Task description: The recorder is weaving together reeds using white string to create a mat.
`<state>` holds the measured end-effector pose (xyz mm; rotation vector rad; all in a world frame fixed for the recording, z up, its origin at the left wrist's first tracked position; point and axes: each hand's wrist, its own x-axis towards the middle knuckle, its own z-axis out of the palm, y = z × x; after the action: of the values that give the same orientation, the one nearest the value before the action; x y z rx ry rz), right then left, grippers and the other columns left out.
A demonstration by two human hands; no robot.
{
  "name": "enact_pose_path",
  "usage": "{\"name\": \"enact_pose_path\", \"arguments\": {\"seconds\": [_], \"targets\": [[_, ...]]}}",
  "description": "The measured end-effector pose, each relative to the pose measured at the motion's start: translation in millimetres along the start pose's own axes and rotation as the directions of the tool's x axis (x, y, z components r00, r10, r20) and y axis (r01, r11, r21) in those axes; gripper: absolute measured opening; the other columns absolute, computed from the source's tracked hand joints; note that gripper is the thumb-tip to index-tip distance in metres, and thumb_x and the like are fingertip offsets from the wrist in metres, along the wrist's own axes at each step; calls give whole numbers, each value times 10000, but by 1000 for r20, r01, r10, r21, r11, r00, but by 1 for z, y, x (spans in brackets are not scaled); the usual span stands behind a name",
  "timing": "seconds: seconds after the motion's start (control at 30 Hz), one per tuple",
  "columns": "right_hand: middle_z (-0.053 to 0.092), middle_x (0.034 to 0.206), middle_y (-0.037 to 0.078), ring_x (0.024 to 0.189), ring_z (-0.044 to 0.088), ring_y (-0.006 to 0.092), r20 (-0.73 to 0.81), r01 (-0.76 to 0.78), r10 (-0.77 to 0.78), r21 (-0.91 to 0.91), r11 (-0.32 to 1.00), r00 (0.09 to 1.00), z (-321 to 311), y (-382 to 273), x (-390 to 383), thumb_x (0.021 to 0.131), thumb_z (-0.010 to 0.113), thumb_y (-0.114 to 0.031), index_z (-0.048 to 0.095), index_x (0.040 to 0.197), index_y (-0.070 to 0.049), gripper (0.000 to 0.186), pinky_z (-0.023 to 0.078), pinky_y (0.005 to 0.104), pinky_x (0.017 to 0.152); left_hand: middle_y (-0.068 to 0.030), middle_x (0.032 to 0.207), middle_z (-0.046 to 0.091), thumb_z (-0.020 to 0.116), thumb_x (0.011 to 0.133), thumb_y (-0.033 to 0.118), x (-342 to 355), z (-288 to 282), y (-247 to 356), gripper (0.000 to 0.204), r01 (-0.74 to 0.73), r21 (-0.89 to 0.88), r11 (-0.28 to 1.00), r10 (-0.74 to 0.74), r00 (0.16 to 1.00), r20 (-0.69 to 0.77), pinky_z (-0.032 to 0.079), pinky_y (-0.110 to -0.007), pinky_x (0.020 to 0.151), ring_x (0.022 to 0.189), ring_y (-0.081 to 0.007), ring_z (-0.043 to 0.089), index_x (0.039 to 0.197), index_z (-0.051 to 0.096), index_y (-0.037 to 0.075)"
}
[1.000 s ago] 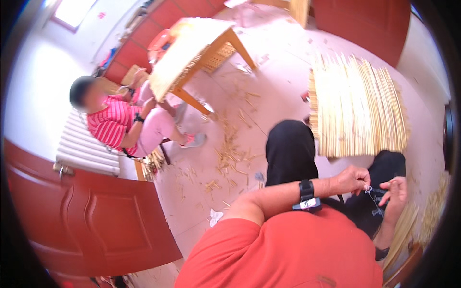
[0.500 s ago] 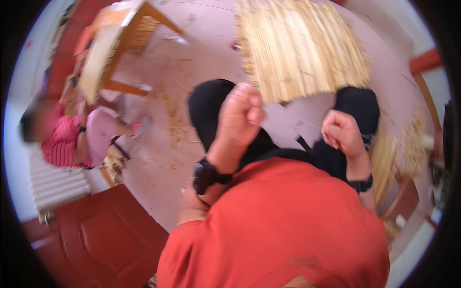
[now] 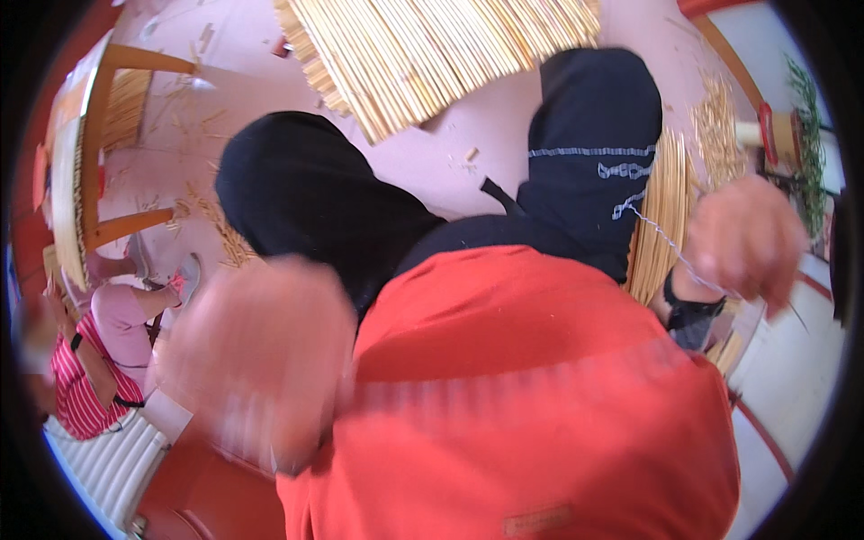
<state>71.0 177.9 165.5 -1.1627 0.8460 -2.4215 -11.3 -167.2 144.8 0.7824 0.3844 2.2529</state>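
My left hand (image 3: 256,355) is low at the left, over my red shirt, smeared by motion; its fingers and anything in them cannot be made out. My right hand (image 3: 747,243) is at the right, beside my right thigh, its fingers curled on a thin, twisted pale string (image 3: 675,247). The string slants up toward pale markings on my black trouser leg. A blurred streak crosses my shirt between the two hands. Just beyond my knees lies a mat of straw-coloured sticks (image 3: 432,54) with uneven ends.
A wooden table (image 3: 90,153) stands at the left, with a seated co-worker in striped pink (image 3: 94,369) beside it and a white radiator (image 3: 103,468) below. Loose sticks (image 3: 666,180) lie right of my thigh, near a straw pile (image 3: 720,112). Scraps litter the pink floor.
My view has tipped and shifted, raising the mat in the picture. My hands, earlier close together and then raised as fists, have moved apart, the left downward and leftward, the right outward.
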Motion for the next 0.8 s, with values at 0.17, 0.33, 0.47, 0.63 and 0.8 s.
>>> {"name": "enact_pose_path", "arguments": {"seconds": [0.17, 0.33, 0.47, 0.63, 0.8], "targets": [[560, 590, 88, 464, 530, 131, 73, 308, -314, 84, 948, 947, 24, 6, 0, 735, 666, 95, 662, 721, 85, 18, 359, 217, 386, -192, 1081, 681, 649, 911, 196, 27, 32, 13, 241, -302, 414, 859, -15, 792, 610, 552, -301, 682, 779, -339, 669, 1030, 662, -13], [543, 638, 117, 439, 492, 162, 190, 140, -176, 188, 972, 966, 4, -4, -11, 847, 603, 55, 612, 809, 114, 71, 357, 282, 390, -156, 890, 665, 571, 939, 111, 30, 50, -6, 166, -126, 170, 977, 93, 977, 190, 516, -322, 543, 680, -277, 643, 936, 636, -42], [513, 564, 119, 393, 455, 163, 36, 56, -65, 216, 975, 997, -15, 4, -29, 845, 614, 59, 586, 791, 102, 74, 336, 302, 382, -182, 827, 656, 513, 959, 87, 27, 84, -32, 213, 6, 58, 998, 16, 930, -368, 475, -334, 442, 577, -225, 612, 861, 627, -64], [482, 505, 102, 347, 432, 157, -215, 199, -152, 216, 956, 965, -27, 26, -56, 835, 620, 63, 526, 698, 60, 167, 331, 291, 359, -196, 956, 632, 604, 942, 71, 37, 64, -68, 172, -272, 133, 953, 245, 951, 189, 497, -296, 614, 746, -228, 630, 992, 639, -90], [433, 453, 70, 308, 400, 113, -472, 321, -219, 147, 936, 854, -26, 27, -76, 840, 604, 61, 469, 650, 14, 237, 324, 258, 331, -173, 894, 619, 598, 947, 70, 42, 63, -66, 167, -279, -26, 960, 280, 948, 152, 483, -279, 575, 683, -208, 598, 911, 650, -84]]}}
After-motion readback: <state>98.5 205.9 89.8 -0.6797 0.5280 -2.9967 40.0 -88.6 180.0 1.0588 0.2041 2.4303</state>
